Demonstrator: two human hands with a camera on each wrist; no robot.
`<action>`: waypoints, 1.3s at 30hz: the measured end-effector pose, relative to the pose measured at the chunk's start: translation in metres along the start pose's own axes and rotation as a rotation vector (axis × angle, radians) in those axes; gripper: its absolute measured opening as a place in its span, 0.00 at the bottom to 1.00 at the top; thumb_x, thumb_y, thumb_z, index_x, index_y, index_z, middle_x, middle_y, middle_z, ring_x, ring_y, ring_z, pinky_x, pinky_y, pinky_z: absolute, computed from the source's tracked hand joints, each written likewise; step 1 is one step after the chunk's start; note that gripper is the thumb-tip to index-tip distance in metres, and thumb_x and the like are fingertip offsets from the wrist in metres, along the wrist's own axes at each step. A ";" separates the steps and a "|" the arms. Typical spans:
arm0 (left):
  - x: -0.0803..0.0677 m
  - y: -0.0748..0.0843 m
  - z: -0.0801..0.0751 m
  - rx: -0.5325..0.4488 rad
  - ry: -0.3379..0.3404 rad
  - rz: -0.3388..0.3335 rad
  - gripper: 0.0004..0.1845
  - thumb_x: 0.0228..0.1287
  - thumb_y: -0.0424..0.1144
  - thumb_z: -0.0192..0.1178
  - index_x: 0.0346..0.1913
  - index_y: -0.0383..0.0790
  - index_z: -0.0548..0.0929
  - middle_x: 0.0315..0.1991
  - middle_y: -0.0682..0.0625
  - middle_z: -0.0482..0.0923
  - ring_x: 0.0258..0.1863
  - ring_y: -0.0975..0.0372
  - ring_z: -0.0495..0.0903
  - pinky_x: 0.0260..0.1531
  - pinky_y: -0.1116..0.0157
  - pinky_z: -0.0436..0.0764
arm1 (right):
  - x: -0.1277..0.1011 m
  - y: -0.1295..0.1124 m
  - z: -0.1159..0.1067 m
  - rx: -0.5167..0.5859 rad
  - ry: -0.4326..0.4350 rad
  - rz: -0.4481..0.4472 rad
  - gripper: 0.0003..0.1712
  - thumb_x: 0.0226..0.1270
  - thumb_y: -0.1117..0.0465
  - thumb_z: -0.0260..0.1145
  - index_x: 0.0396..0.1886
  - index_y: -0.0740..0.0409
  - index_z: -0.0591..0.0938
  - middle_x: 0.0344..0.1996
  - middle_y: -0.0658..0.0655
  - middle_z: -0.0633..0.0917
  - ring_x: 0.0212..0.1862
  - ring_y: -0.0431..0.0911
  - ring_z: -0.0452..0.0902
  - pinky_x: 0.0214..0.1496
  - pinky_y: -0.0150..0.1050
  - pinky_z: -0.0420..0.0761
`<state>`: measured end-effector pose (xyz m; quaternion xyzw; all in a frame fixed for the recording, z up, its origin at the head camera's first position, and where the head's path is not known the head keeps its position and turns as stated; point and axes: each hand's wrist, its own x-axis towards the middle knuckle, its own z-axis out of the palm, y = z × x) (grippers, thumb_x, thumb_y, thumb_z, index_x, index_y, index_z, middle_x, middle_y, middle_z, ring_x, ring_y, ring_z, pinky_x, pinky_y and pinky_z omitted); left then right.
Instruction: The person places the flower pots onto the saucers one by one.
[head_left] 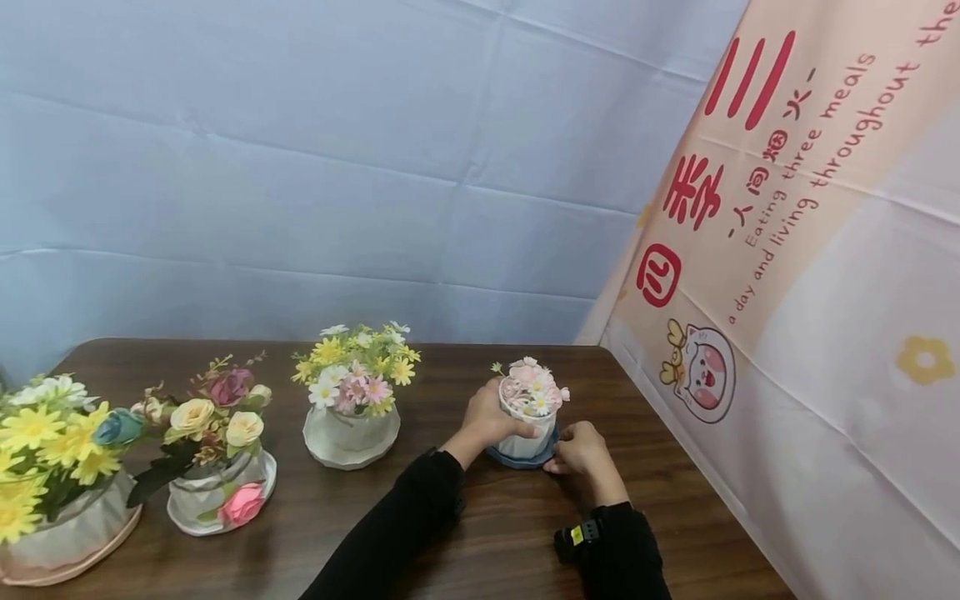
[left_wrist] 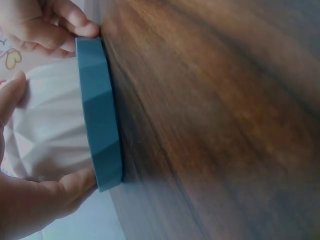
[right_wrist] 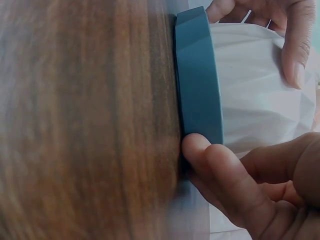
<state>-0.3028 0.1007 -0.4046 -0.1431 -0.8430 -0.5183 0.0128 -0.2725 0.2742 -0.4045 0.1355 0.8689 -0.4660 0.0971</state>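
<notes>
White pot: found on a blue saucer at the table's right end; pink and white flowers were contained.
Left hand: fingers were wrapped round the pot.
Right hand: curled fingertips were pressed to the saucer rim.
Other pots: three were noted to the left, each filled with flowers.

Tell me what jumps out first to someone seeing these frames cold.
Two hands meet at a small white pot of pink flowers on a blue saucer, right of centre on the dark wooden table. The left hand grips the pot; the right hand touches the saucer's rim. Three more flower pots line up leftward.
</notes>
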 end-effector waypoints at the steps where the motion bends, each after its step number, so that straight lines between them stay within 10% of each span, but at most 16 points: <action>1: 0.000 0.000 0.000 0.000 -0.001 -0.001 0.52 0.34 0.47 0.79 0.64 0.31 0.64 0.55 0.39 0.71 0.54 0.48 0.70 0.51 0.55 0.72 | 0.000 0.000 -0.001 -0.009 0.000 0.001 0.20 0.65 0.74 0.50 0.54 0.84 0.66 0.24 0.65 0.80 0.22 0.46 0.81 0.26 0.35 0.81; 11: -0.002 -0.006 0.004 -0.012 0.003 -0.080 0.59 0.36 0.50 0.78 0.70 0.36 0.55 0.63 0.40 0.65 0.60 0.46 0.64 0.54 0.52 0.69 | -0.002 -0.002 0.001 -0.006 -0.021 -0.021 0.19 0.65 0.73 0.52 0.52 0.84 0.67 0.27 0.67 0.79 0.23 0.48 0.81 0.27 0.37 0.81; 39: -0.054 -0.007 -0.075 0.377 -0.126 0.176 0.37 0.66 0.62 0.44 0.71 0.44 0.58 0.68 0.39 0.57 0.66 0.47 0.56 0.57 0.45 0.63 | -0.043 -0.028 0.002 -0.350 0.036 -0.155 0.15 0.67 0.60 0.59 0.41 0.72 0.78 0.23 0.58 0.78 0.22 0.49 0.77 0.24 0.39 0.74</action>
